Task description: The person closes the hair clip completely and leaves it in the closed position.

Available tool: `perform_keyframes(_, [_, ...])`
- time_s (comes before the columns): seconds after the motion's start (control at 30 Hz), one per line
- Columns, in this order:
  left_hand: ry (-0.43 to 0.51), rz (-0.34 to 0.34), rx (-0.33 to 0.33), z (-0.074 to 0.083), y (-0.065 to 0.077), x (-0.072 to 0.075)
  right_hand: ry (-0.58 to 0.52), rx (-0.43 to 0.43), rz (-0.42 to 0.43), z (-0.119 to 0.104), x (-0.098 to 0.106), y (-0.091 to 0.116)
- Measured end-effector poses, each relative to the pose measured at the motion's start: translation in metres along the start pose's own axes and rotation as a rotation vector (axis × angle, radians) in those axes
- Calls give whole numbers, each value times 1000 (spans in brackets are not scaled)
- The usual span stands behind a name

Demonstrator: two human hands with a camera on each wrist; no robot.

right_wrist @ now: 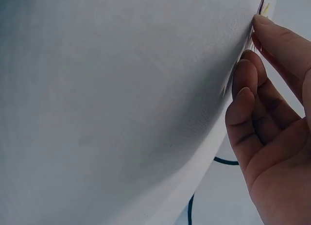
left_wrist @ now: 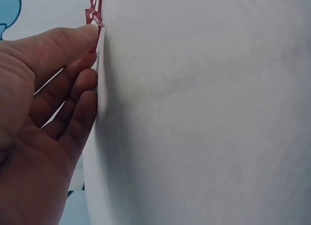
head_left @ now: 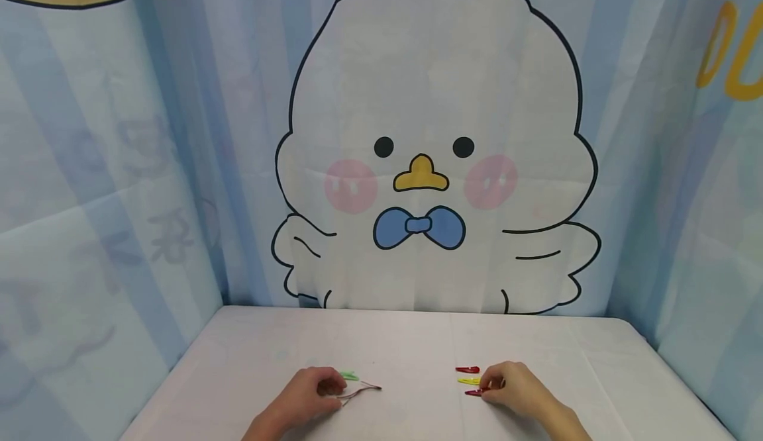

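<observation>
On the table's left half, my left hand (head_left: 312, 391) pinches a thin red looped item (left_wrist: 95, 4) between thumb and forefinger. In the head view its dark, thin strands (head_left: 360, 391) reach right from the fingertips and meet in a point; its exact kind is unclear. A green hair clip (head_left: 348, 375) lies just beyond that hand. On the right, my right hand (head_left: 521, 388) holds the near dark red hair clip (head_left: 473, 392) by its right end, thumb against fingers. Beyond it lie a yellow hair clip (head_left: 469, 381), partly covered by the fingers, and another red hair clip (head_left: 467, 369).
Both hands are low over a white-covered table (head_left: 417, 342). A fabric backdrop (head_left: 429, 97) with a cartoon chick rises at the table's far edge, and striped cloth walls (head_left: 89, 196) stand at both sides.
</observation>
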State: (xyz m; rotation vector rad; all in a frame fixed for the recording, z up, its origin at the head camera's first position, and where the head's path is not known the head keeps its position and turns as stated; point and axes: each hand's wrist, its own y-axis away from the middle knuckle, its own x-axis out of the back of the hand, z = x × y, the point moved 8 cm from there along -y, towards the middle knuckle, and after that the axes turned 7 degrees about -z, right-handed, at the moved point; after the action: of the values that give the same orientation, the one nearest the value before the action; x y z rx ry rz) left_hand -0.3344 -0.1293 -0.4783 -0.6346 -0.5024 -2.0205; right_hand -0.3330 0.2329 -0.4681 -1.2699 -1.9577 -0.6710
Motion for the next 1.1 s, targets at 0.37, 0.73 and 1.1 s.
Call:
perform_keyframes(0.37, [-7, 2, -31, 1, -2, -4, -9, -12, 4, 1, 0, 2])
perform_keyframes(0.73, [-46, 20, -35, 1, -4, -2, 11, 77, 5, -7, -1, 0])
perform_keyframes(1.1, [-31, 64, 6, 5, 1, 2, 11, 96, -22, -16, -6, -5])
